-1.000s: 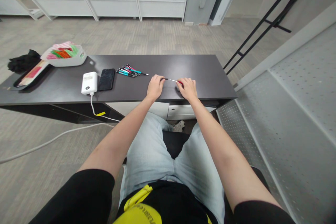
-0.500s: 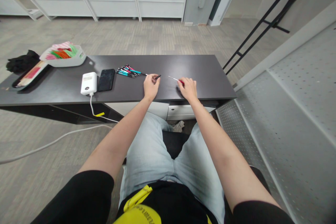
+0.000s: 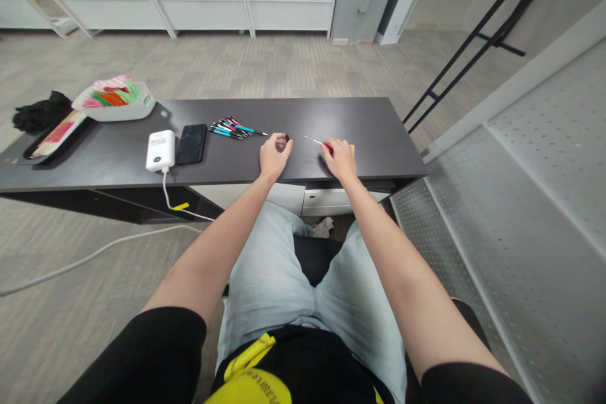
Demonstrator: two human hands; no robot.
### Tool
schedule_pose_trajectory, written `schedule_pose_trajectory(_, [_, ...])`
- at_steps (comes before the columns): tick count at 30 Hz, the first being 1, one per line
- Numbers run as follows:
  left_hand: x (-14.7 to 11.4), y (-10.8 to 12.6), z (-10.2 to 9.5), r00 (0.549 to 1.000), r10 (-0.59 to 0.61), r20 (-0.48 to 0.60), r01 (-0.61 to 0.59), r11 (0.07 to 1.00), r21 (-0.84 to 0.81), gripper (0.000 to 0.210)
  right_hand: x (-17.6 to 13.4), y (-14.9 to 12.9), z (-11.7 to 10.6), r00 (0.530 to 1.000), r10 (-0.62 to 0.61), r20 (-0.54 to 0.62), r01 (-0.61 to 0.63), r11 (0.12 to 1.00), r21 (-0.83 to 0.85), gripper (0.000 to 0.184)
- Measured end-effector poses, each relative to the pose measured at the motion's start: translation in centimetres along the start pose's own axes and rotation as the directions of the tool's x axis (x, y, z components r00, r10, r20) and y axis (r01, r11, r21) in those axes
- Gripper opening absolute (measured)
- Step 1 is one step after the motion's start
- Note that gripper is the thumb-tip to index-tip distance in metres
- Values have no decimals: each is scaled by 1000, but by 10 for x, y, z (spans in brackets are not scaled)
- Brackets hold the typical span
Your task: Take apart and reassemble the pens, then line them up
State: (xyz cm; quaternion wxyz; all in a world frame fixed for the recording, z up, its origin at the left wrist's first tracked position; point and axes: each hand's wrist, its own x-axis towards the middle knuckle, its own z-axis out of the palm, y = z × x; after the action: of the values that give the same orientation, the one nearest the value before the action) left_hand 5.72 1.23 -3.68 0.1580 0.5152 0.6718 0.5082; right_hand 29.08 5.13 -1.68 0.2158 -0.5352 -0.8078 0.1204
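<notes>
The slim red rod with a thin silvery shaft [image 3: 329,149] points toward ten o'clock — pinched in your right hand [image 3: 343,159], right forearm [image 3: 402,259] angled to eleven. At nine o'clock, your left hand [image 3: 273,159] curls around a small black piece [image 3: 286,137], palm inward. Slim turquoise, pink and black pens [image 3: 231,129] lie at its ten o'clock on the flat dark-grey table [image 3: 350,118].

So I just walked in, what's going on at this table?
The left hand pinches a small dark piece; the right hand holds a red piece with a thin silvery rod pointing leftward. The two pieces are apart. On the table, pens lie left of the left hand, beside a black phone.
</notes>
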Motion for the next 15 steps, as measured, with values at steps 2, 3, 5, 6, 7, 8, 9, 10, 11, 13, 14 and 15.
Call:
schedule_pose_trajectory(2, [-2,2,0,998,40,49,-44,995,94,13,0,1,1,1000,-6,-2,6,1000,6,40])
schedule_pose_trajectory(3, [-3,3,0,996,57,63,-65,989,136,14,0,1,1,1000,-8,-5,8,1000,8,40])
schedule_pose_trajectory(5, [-5,5,-1,994,78,71,-91,975,200,21,-1,1,0,1000,-14,-9,14,1000,11,41])
schedule_pose_trajectory(6, [-6,6,-1,994,83,73,-98,967,237,26,-1,0,0,1000,-17,-8,17,1000,11,42])
schedule_pose_trajectory(7, [-6,7,-1,994,81,75,-99,957,272,31,-1,0,0,1000,-17,-7,17,1000,10,43])
schedule_pose_trajectory(8, [-6,8,-1,994,72,80,-93,949,301,36,-1,-1,-1,1000,-17,-3,17,1000,6,44])
schedule_pose_trajectory(9, [-6,9,-1,995,55,87,-80,945,318,40,-2,-1,-1,1000,-16,2,16,1000,2,44])
schedule_pose_trajectory(10, [-6,9,-1,995,36,95,-66,941,331,44,-2,-1,-2,1000,-13,6,13,1000,-2,44])
schedule_pose_trajectory(11, [-5,10,-1,995,18,101,-51,938,341,47,-2,-2,-2,1000,-10,8,10,1000,-6,44])
schedule_pose_trajectory(13, [-5,12,-2,994,-15,110,-27,932,362,50,-2,-2,-2,1000,-9,12,9,1000,-13,44])
schedule_pose_trajectory(14, [-5,13,-2,993,-25,116,-20,928,371,50,-1,-2,-2,1000,-10,12,10,1000,-16,43])
schedule_pose_trajectory(15, [-6,14,-3,992,-32,120,-16,925,379,50,-1,-2,-1,1000,-9,11,10,1000,-20,43])
